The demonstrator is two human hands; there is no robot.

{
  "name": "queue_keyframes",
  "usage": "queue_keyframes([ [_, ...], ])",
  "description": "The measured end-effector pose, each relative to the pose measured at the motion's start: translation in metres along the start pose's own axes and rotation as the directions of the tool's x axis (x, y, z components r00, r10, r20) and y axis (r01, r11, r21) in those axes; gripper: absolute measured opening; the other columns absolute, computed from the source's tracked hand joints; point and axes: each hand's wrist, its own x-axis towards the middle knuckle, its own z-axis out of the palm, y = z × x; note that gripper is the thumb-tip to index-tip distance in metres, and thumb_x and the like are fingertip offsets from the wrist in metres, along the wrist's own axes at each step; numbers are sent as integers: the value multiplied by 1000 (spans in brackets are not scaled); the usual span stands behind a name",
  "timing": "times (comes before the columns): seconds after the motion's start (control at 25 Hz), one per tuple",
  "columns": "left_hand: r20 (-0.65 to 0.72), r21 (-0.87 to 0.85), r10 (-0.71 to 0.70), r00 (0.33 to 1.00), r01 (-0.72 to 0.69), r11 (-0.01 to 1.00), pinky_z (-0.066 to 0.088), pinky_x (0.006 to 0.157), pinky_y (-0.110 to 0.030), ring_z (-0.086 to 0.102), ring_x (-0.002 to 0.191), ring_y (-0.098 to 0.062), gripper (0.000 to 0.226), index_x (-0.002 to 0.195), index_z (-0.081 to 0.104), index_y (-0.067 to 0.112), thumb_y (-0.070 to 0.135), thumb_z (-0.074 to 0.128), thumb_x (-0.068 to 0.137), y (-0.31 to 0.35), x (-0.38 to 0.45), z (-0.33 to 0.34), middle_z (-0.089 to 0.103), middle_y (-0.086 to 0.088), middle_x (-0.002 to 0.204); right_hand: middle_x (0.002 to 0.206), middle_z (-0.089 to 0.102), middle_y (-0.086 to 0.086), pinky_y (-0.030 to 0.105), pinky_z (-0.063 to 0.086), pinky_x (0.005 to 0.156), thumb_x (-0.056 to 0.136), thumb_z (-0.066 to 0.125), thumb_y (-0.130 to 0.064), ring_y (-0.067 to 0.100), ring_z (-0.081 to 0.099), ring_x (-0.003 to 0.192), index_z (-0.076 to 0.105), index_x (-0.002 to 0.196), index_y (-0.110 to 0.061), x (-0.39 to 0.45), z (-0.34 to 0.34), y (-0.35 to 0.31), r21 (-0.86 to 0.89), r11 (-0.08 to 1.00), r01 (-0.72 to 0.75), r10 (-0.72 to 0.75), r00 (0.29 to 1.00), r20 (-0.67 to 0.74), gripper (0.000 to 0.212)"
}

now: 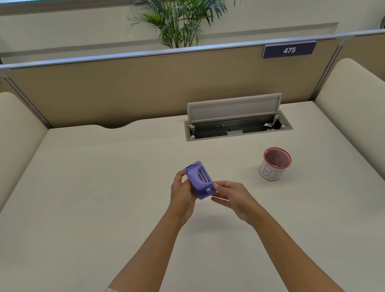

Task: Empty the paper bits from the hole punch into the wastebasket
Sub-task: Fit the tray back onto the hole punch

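A person's two bare arms reach over a pale surface [96,191]. The left hand [182,194] wraps the side of a small purple hole punch [198,181], held in the air above the surface's middle. The right hand [233,197] pinches the punch's near end, fingertips pressed on it. The punch looks light, rigid and smooth, so a firm grip on its body seems wise while the base tray is pried off. Well apart toward the right edge stands a small red-rimmed wastebasket [274,164], upright and open.
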Motion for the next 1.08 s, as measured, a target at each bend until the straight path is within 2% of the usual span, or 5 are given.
queue_keyframes([
  [0.32,-14,-68,15,1000,-16,998,61,61,-30,69,76,-21,25,115,53,15,-2,55,97,4,-3,2,68,-10,96,100,74,16,21,59,76,90,66,-4,21,72,87,70,110,4,5,10,3,11,999,41,-39,988,-147,23],
  [0.64,78,127,-6,997,-3,992,61,68,-30,72,91,-25,33,116,56,16,0,67,90,9,-2,-5,71,-14,110,96,74,9,20,56,76,90,66,-3,15,70,87,71,105,-2,1,5,-6,143,988,-55,81,979,-186,16],
  [0.76,31,27,-5,1000,4,1000,61,69,-30,71,91,-28,35,118,55,11,-4,66,89,9,-1,-2,71,-15,109,106,74,9,25,55,83,94,61,-12,18,70,96,71,110,-3,-2,5,-6,332,943,-25,76,987,-141,20],
  [0.88,-41,-118,-11,999,6,993,62,75,-33,70,95,-33,41,122,48,6,-11,62,87,2,1,2,69,-21,113,111,75,11,29,58,86,95,62,-19,22,71,103,70,115,-4,-5,12,-1,246,969,18,8,995,-103,27],
  [1.08,-43,-174,-4,999,-4,985,56,92,-43,68,101,-37,44,124,43,4,-17,56,88,-6,3,3,66,-23,115,113,73,15,30,56,92,91,63,0,25,70,108,63,124,3,-1,20,0,166,983,79,-51,985,-166,34],
])
